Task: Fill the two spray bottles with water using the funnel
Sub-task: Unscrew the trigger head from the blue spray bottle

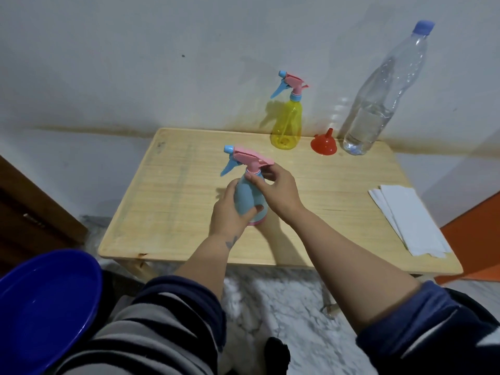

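A light blue spray bottle (247,197) with a pink and blue trigger head stands upright on the wooden table (173,201). My left hand (230,212) grips its body. My right hand (276,189) pinches its neck collar just under the trigger head. A yellow spray bottle (287,123) with the same kind of head stands at the back of the table. A red funnel (323,144) lies mouth-down to its right. A tall clear water bottle (378,104) with a blue cap, partly filled, stands beside the funnel.
White paper towels (408,220) lie on the table's right edge. A blue plastic basin (46,307) sits at the lower left, off the table. The wall runs right behind the table. Marble floor shows below.
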`<state>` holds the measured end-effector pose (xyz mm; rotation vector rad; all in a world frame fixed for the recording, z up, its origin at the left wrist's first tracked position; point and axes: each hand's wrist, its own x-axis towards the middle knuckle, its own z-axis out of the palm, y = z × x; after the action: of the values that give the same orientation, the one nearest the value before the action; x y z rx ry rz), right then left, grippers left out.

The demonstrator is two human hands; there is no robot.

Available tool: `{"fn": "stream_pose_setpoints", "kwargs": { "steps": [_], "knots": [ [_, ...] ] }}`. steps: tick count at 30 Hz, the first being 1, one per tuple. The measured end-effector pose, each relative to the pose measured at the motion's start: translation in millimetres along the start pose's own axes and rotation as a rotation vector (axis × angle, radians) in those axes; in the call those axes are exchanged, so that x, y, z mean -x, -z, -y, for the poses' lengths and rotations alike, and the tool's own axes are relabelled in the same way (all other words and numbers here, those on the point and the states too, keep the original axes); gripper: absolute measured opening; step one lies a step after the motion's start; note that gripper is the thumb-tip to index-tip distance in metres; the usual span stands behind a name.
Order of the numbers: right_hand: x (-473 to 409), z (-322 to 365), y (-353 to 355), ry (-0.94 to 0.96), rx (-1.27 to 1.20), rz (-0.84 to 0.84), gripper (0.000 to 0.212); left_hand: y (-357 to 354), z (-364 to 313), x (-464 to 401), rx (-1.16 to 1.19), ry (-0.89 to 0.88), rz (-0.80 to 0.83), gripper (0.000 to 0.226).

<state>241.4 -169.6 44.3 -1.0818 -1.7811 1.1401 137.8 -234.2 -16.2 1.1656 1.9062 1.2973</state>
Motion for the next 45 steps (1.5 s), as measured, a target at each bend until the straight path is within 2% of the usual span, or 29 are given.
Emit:
{"fn": "stream_pose_setpoints", "kwargs": {
  "steps": [2,5,6,12,15,18,21,26,30,32,35,38,45],
  "knots": [
    [1.5,-2.7,4.1,0.035,0.058,0.090,0.027,0.6,0.9,-0.2,0.002,0.000,0.003,0.069],
    [7.4,-4.2,7.8,-0.038,0.005,0.141,0.052,1.2,-0.4,2.4,0.024,-0.001,0.013,0.061],
    [8.3,-4.5,7.6,-0.053,-0.012,0.124,0.055,1.5,-1.4,3.0,0.028,-0.004,0.021,0.059],
    [3.9,0.0,-3.2,-0.026,0.036,-0.012,0.026,1.1,-4.7,4.9,0.055,-0.004,0.023,0.062],
    [7.5,1.5,-2.2,-0.023,-0.009,0.022,0.020,1.2,-5.1,4.5,0.066,-0.005,0.027,0.063],
    [13.6,2.0,3.0,-0.016,-0.003,0.118,0.044,1.3,-3.8,3.8,0.063,0.001,0.036,0.063],
    [11.5,2.7,3.2,-0.046,0.001,0.100,0.061,0.3,-1.5,3.4,0.055,-0.003,0.039,0.068],
    [-1.3,1.4,-5.3,-0.026,0.056,0.011,0.027,0.2,-1.2,4.4,0.084,0.005,0.035,0.069],
    [-4.4,-3.8,-1.3,0.019,0.114,0.072,0.034,1.6,-3.5,7.3,0.080,-0.004,0.036,0.068],
    [-4.2,-3.9,-1.1,0.013,0.079,0.019,0.040,2.1,-4.7,8.7,0.073,-0.009,0.040,0.067],
    [-1.4,-0.8,-0.9,-0.030,0.006,-0.047,0.029,2.7,-4.2,10.0,0.083,-0.012,0.044,0.063],
    [2.1,2.4,3.6,-0.025,-0.034,-0.032,0.020,3.1,-5.6,10.8,0.093,-0.016,0.041,0.064],
    [4.7,5.6,7.6,-0.010,-0.120,0.010,0.016,2.3,-5.6,11.9,0.119,-0.013,0.051,0.065]
  ]
}}
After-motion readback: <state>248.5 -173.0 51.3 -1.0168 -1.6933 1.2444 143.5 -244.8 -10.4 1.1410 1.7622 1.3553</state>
